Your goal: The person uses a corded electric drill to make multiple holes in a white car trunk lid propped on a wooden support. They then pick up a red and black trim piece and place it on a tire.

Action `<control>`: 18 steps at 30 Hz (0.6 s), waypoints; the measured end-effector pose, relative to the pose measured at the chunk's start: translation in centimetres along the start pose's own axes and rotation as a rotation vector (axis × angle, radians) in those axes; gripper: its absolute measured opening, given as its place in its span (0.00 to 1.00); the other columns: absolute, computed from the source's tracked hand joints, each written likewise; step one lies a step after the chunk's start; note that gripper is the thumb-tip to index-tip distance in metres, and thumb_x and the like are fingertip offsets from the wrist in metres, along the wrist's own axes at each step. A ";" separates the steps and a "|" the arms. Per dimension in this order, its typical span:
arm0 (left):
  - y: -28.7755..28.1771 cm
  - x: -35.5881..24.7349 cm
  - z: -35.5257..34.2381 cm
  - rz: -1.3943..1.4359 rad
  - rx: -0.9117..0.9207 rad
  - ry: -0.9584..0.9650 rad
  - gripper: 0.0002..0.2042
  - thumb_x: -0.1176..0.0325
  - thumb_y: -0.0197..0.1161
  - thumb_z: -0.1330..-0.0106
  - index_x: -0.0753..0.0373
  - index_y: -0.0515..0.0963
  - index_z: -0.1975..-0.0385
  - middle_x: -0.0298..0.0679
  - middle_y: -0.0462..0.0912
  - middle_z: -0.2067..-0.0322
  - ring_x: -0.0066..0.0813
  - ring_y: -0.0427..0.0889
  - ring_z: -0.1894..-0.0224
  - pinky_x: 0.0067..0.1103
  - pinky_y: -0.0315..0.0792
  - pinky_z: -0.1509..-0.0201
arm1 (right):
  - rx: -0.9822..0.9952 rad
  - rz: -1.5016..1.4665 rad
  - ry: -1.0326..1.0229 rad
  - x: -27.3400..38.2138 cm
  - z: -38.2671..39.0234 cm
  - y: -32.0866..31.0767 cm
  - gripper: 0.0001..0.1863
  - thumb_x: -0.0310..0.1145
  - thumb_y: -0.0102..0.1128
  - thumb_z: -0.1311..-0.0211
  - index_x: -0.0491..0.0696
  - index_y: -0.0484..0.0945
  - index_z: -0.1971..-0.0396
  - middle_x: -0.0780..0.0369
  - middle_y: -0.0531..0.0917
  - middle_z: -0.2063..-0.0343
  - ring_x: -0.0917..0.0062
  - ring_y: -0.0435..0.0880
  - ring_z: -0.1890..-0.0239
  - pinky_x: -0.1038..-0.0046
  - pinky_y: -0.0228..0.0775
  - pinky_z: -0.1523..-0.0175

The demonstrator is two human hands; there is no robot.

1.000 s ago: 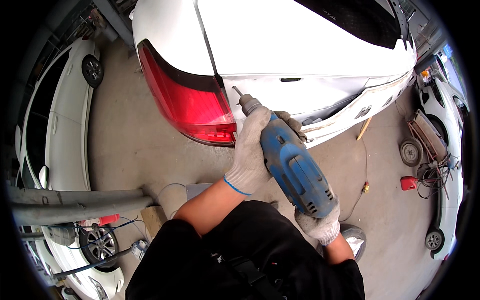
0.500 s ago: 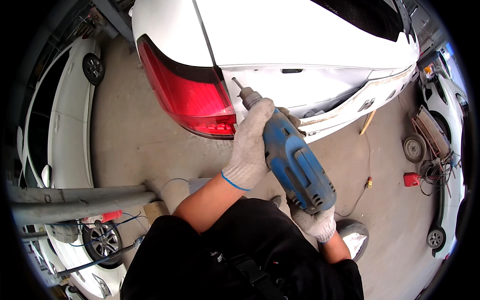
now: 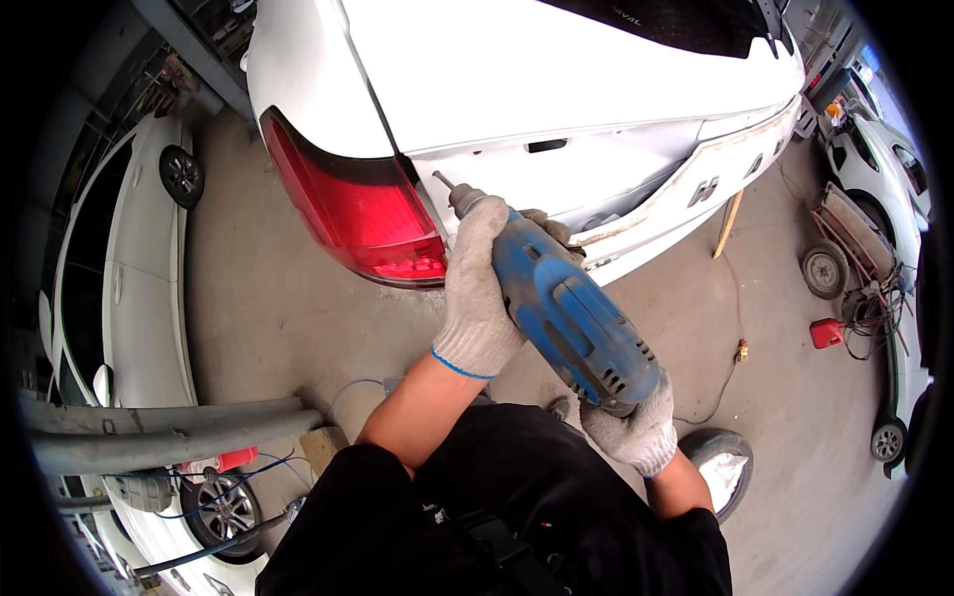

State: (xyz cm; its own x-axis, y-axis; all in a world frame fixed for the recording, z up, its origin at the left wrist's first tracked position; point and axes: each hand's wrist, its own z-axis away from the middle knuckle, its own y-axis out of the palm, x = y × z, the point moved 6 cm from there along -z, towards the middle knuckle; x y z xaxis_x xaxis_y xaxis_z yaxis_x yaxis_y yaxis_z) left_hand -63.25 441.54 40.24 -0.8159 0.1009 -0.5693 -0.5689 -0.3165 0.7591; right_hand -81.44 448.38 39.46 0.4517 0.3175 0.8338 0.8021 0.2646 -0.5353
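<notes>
A worn blue power drill (image 3: pixel 566 303) is held in both gloved hands. My left hand (image 3: pixel 477 288) wraps round its front, just behind the chuck, in a light knit glove. My right hand (image 3: pixel 631 422), gloved too, grips the rear, lower part, mostly under the drill body. The thin bit (image 3: pixel 443 179) points at the white rear body panel (image 3: pixel 507 169) of a car, just right of the red taillight (image 3: pixel 353 209); I cannot tell whether it touches. Below the panel runs a scuffed, uneven strip (image 3: pixel 646 223) with raised chrome pieces.
A white car (image 3: pixel 139 288) stands left; grey pipes (image 3: pixel 169 427) cross the lower left over another wheel (image 3: pixel 224 507). Right are a white car (image 3: pixel 879 159), a cart (image 3: pixel 845 238), a red can (image 3: pixel 827 334) and a cable (image 3: pixel 725 392). A tire (image 3: pixel 735 497) lies by my right arm.
The car in front has shifted left in view compared with both earlier frames. The drill and both hands have moved slightly left with it, the grip unchanged.
</notes>
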 end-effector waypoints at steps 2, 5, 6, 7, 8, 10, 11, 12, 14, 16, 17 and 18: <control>0.1 0.0 -0.1 0.061 0.044 -0.009 0.23 0.49 0.60 0.33 0.67 0.73 0.56 0.53 0.80 0.63 0.45 0.85 0.65 0.40 0.83 0.61 | -0.013 0.004 -0.002 0.0 -0.2 -0.3 0.34 0.29 0.69 0.59 0.40 0.73 0.46 0.49 0.87 0.63 0.56 0.89 0.63 0.64 0.81 0.57; 0.1 0.1 -0.5 0.095 0.046 -0.010 0.22 0.52 0.60 0.33 0.67 0.72 0.56 0.53 0.80 0.62 0.44 0.85 0.65 0.39 0.84 0.60 | -0.007 -0.002 0.027 -0.3 -0.4 -0.3 0.34 0.29 0.69 0.59 0.40 0.72 0.45 0.49 0.87 0.63 0.56 0.89 0.63 0.65 0.81 0.57; 0.1 0.1 -0.6 0.093 0.035 -0.004 0.22 0.51 0.60 0.33 0.68 0.72 0.56 0.53 0.80 0.62 0.44 0.85 0.65 0.39 0.84 0.61 | 0.005 0.000 0.033 0.0 -0.6 -0.4 0.34 0.29 0.69 0.58 0.39 0.72 0.45 0.49 0.87 0.63 0.55 0.89 0.63 0.65 0.81 0.57; 0.1 0.0 -0.6 0.087 0.029 0.004 0.22 0.51 0.60 0.33 0.68 0.72 0.56 0.53 0.80 0.62 0.44 0.85 0.65 0.39 0.84 0.60 | 0.008 0.007 0.017 0.0 -0.7 -0.5 0.34 0.29 0.69 0.58 0.39 0.72 0.45 0.49 0.87 0.64 0.55 0.89 0.63 0.65 0.81 0.57; 0.1 0.0 -0.5 0.080 0.022 0.012 0.22 0.51 0.60 0.33 0.68 0.72 0.56 0.53 0.80 0.62 0.44 0.85 0.65 0.39 0.84 0.60 | 0.014 0.014 0.005 0.1 -0.8 -0.5 0.34 0.29 0.69 0.58 0.39 0.72 0.45 0.49 0.87 0.64 0.55 0.89 0.64 0.65 0.81 0.58; 0.3 -0.3 -0.3 0.059 0.008 0.014 0.23 0.51 0.60 0.33 0.68 0.71 0.55 0.53 0.80 0.62 0.44 0.85 0.65 0.39 0.84 0.60 | 0.013 0.029 -0.034 0.1 -0.6 -0.5 0.34 0.28 0.69 0.58 0.39 0.72 0.45 0.49 0.87 0.64 0.54 0.89 0.64 0.65 0.81 0.58; 0.6 -0.6 0.0 0.047 0.002 0.013 0.23 0.51 0.60 0.34 0.68 0.71 0.55 0.53 0.80 0.62 0.45 0.85 0.65 0.39 0.84 0.60 | 0.012 0.031 -0.049 0.2 -0.8 -0.5 0.34 0.28 0.68 0.58 0.39 0.72 0.45 0.49 0.87 0.65 0.54 0.89 0.65 0.65 0.81 0.59; 0.7 -0.7 0.1 0.035 -0.004 0.012 0.23 0.51 0.60 0.34 0.68 0.71 0.55 0.53 0.80 0.62 0.45 0.85 0.65 0.39 0.84 0.60 | 0.020 0.029 -0.045 0.4 -1.0 -0.5 0.34 0.28 0.68 0.58 0.39 0.72 0.45 0.49 0.87 0.65 0.54 0.89 0.65 0.65 0.81 0.59; 0.4 -0.5 -0.1 0.055 0.002 0.004 0.23 0.51 0.60 0.33 0.68 0.71 0.55 0.53 0.80 0.62 0.45 0.85 0.65 0.38 0.84 0.60 | 0.031 0.015 -0.042 0.5 -1.1 -0.5 0.34 0.28 0.68 0.58 0.39 0.72 0.45 0.49 0.86 0.65 0.54 0.89 0.65 0.65 0.81 0.59; 0.2 -0.4 -0.4 0.058 -0.003 0.011 0.25 0.49 0.60 0.34 0.69 0.72 0.55 0.53 0.80 0.63 0.46 0.85 0.65 0.39 0.84 0.60 | 0.033 -0.010 -0.063 0.8 -1.2 -0.8 0.34 0.27 0.68 0.59 0.39 0.72 0.45 0.49 0.86 0.65 0.54 0.89 0.66 0.64 0.81 0.59; 0.1 -0.4 -0.4 0.049 -0.014 0.018 0.27 0.47 0.60 0.35 0.69 0.72 0.55 0.52 0.80 0.63 0.46 0.85 0.65 0.41 0.84 0.61 | 0.033 -0.027 -0.076 1.0 -1.2 -0.9 0.34 0.27 0.68 0.59 0.39 0.72 0.45 0.49 0.86 0.65 0.54 0.89 0.66 0.64 0.81 0.59; 0.0 -0.4 -0.5 0.042 -0.025 0.020 0.28 0.45 0.60 0.36 0.70 0.73 0.55 0.52 0.80 0.64 0.47 0.85 0.64 0.42 0.84 0.61 | 0.027 -0.048 -0.092 1.4 -1.1 -1.2 0.34 0.27 0.68 0.59 0.39 0.72 0.45 0.50 0.86 0.65 0.55 0.89 0.66 0.64 0.81 0.59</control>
State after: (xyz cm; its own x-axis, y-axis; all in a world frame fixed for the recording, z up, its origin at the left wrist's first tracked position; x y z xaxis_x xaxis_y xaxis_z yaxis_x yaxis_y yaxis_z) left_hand -62.89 440.99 40.31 -0.8368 0.0683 -0.5432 -0.5310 -0.3431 0.7748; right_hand -81.32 447.51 41.43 0.3745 0.3859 0.8431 0.8105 0.3054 -0.4998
